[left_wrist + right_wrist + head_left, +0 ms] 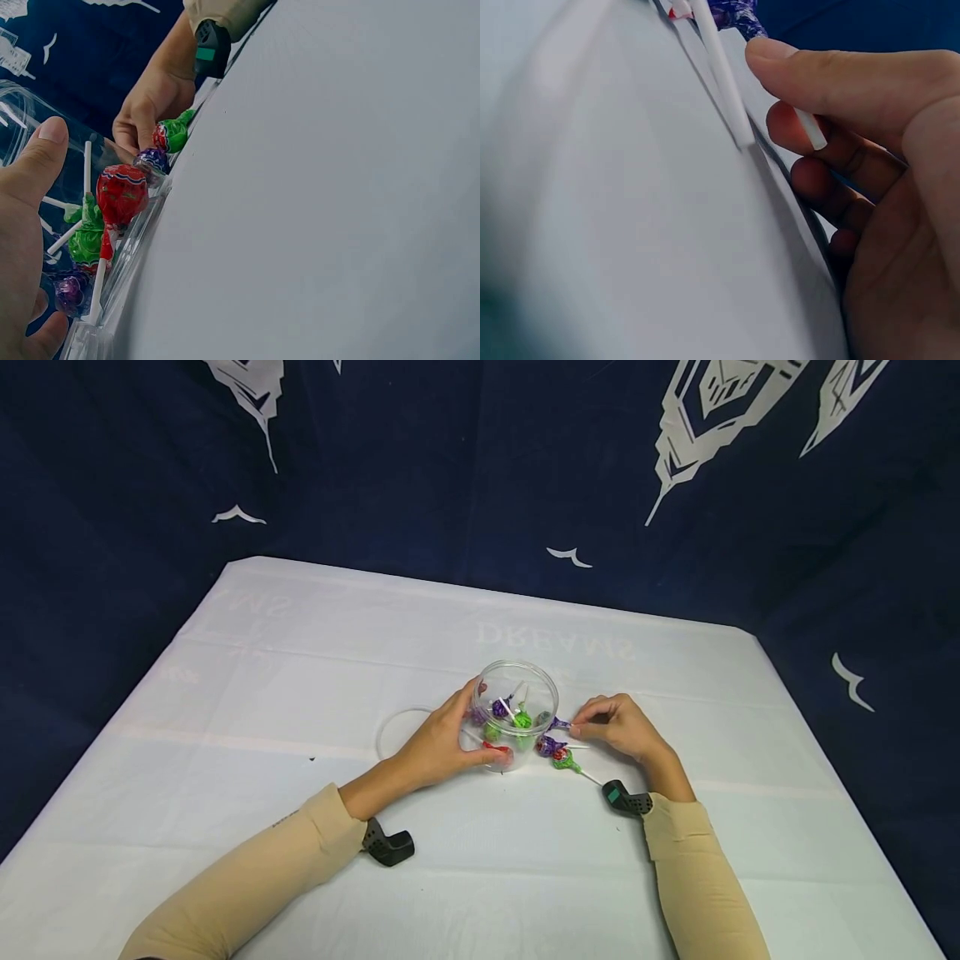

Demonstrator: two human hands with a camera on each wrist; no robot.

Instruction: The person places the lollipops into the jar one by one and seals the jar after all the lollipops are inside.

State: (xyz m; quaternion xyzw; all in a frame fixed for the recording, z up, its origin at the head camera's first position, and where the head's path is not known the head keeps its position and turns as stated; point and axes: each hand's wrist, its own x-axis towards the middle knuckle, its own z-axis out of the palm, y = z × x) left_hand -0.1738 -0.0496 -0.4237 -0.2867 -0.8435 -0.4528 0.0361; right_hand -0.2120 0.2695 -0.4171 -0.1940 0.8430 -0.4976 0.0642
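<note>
My left hand (pixel 442 739) grips a clear plastic jar (pixel 556 697) from its left side, thumb at the front and fingers behind. Inside lie several wrapped lollipops, among them a red one (pixel 122 196), a green one (pixel 522 719) and a purple one (pixel 501 707). To the right of the jar, my right hand (pixel 621 724) pinches a purple lollipop (pixel 559 723) between thumb and forefinger; its white stick (pixel 810 129) pokes out below the thumb. Another purple lollipop (pixel 550 746) and a red-and-green lollipop (pixel 566 760) lie on the table just in front of that hand.
A clear round lid (pixel 382 727) lies on the white-covered table (pixel 525 877), partly behind the left hand. A dark blue cloth (pixel 450 468) with white prints hangs behind the table's far edge. Both wrists wear black cameras (pixel 387 843) close to the tabletop.
</note>
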